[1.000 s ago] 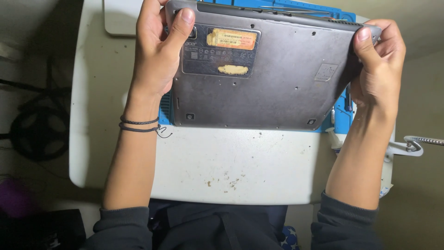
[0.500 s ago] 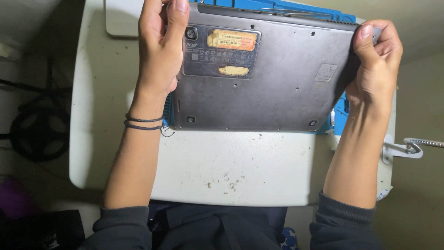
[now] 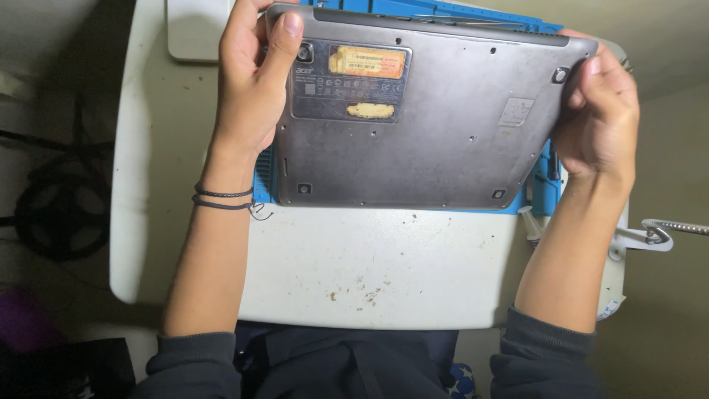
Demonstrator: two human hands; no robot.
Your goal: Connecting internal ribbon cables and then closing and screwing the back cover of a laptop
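Laptop (image 3: 421, 111) is flipped belly-up here, grey bottom panel facing the camera, with its long axis running left to right across the view and the thicker dark hinge edge pointing away from the person. It sits above a blue work mat (image 3: 543, 181) that peeks out at the far edge and along the right and left sides, and the mat lies on a scuffed white table (image 3: 369, 266) with some brown crumbs near the front edge. Left hand (image 3: 251, 89) is wrapped around the left end of the laptop, thumb pressed flat on the bottom panel next to the round rubber foot at the far left corner, the other fingers hidden behind the edge. Right hand (image 3: 598, 118) clamps the right end, thumb on the panel near the foot at that corner, fingers curled around the far side. So both hands are closed on the machine, one per short end. Two thin dark bracelets (image 3: 221, 198) sit on the left wrist. A white clamp-like thing with a metal gooseneck (image 3: 653, 235) sticks out at the table's right side. Compared with half a second ago, the left thumb has slid down from the far edge onto the panel, and the laptop is about where it was.
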